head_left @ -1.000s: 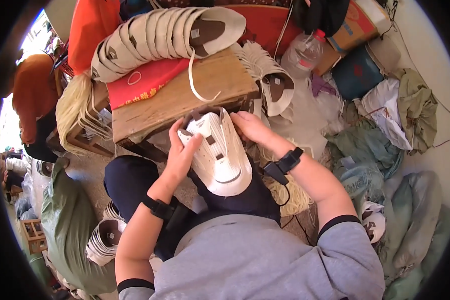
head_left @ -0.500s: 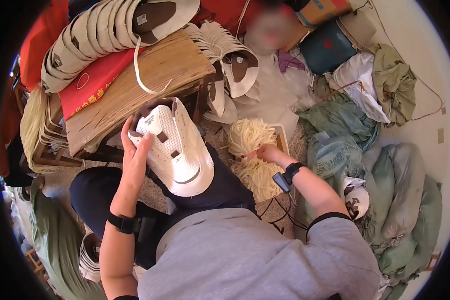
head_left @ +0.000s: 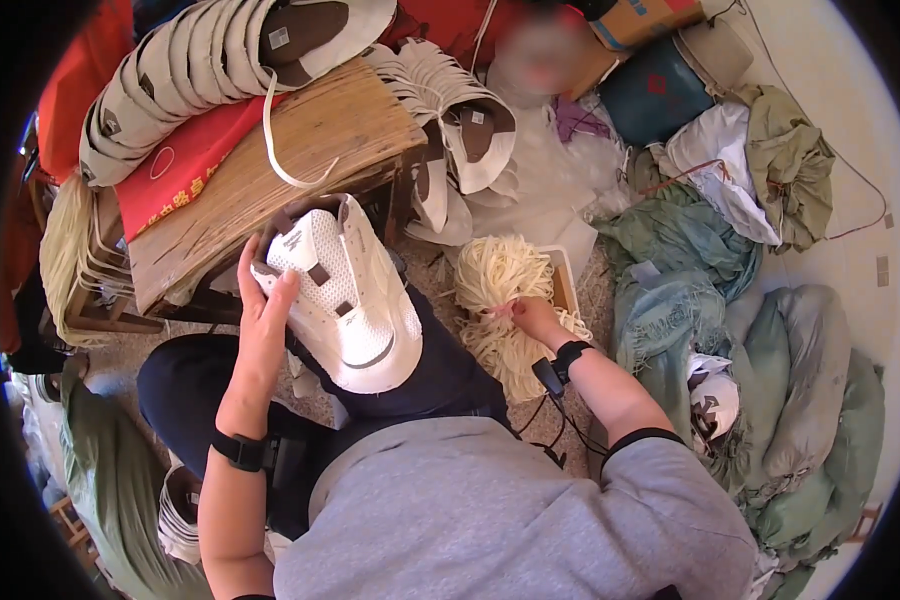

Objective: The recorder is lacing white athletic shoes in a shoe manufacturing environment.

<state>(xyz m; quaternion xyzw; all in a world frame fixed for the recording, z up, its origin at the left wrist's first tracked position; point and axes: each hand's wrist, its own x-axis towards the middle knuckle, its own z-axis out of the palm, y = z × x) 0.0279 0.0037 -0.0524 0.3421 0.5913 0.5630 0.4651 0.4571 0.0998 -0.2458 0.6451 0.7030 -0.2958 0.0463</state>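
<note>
A white, laceless shoe upper [head_left: 375, 310] with perforated panels and brown lining rests across my thigh, toe toward me. My left hand [head_left: 262, 330] grips its left side, thumb on the tongue and fingers along the collar. To the right lies a thick bundle of cream shoelaces [head_left: 500, 268], pinched in at the middle by a pinkish tie. My right hand [head_left: 538, 318] is closed there, fingertips pressed together at the tie and the strands. Whether it holds the tie or a single lace is too small to tell.
A wooden bench [head_left: 340, 125] ahead bears a row of nested shoe uppers [head_left: 185, 75] and a red cloth [head_left: 155, 185]. More uppers [head_left: 485, 140] stand beyond it. Laces [head_left: 60, 260] hang at its left. Stuffed green sacks [head_left: 800, 380] crowd the right, and black cables [head_left: 570, 425] run below my right wrist.
My right hand has shifted slightly down and stays at the middle of the lace bundle. The shoe upper in my left hand has tilted and moved slightly left.
</note>
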